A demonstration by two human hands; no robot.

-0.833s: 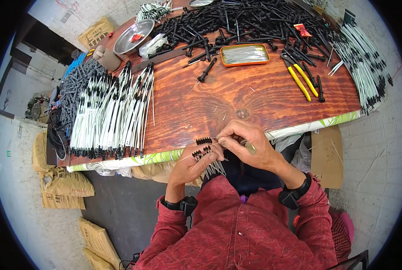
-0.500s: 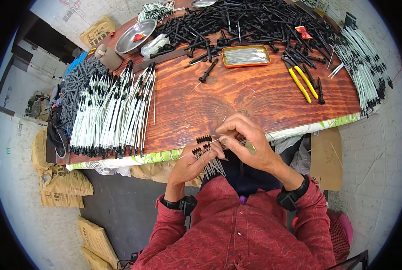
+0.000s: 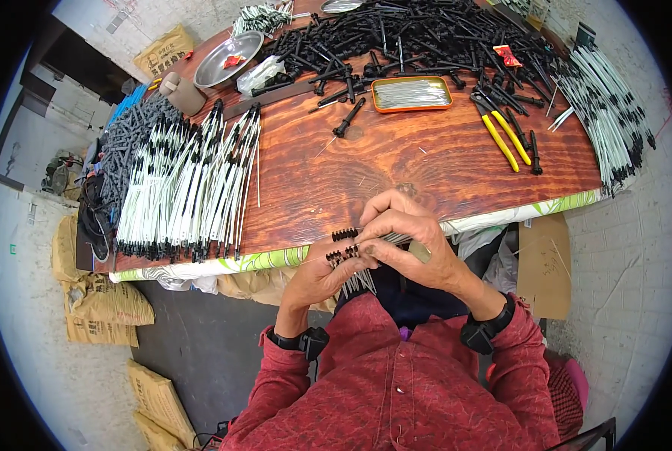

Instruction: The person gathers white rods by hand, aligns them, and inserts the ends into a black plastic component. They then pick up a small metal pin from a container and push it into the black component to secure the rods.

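Observation:
Above my lap at the table's front edge, my left hand (image 3: pixel 315 279) is closed around small black ribbed pieces (image 3: pixel 344 234), which sit in short rows across its fingers. Thin metal rods (image 3: pixel 360 283) stick out below that hand. My right hand (image 3: pixel 418 244) meets it from the right, thumb and fingers pinched at the ends of the black pieces. Thin grey metal rods (image 3: pixel 400 238) show between the right fingers. The fingers cover the spot where rods and black pieces meet.
On the wooden table (image 3: pixel 298 180) lie bundled white rods with black ends (image 3: pixel 178 195), an orange-rimmed tray (image 3: pixel 412 110) of metal pins, yellow-handled pliers (image 3: pixel 501 139) and a heap of black plastic parts (image 3: pixel 396 37). More white rods (image 3: pixel 606 113) rest at right; a steel bowl (image 3: pixel 219 71) stands behind.
My right hand has shifted slightly left, its fingers closing in against the black ribbed pieces. The long wire between the hands no longer shows. My left hand stays nearly in place.

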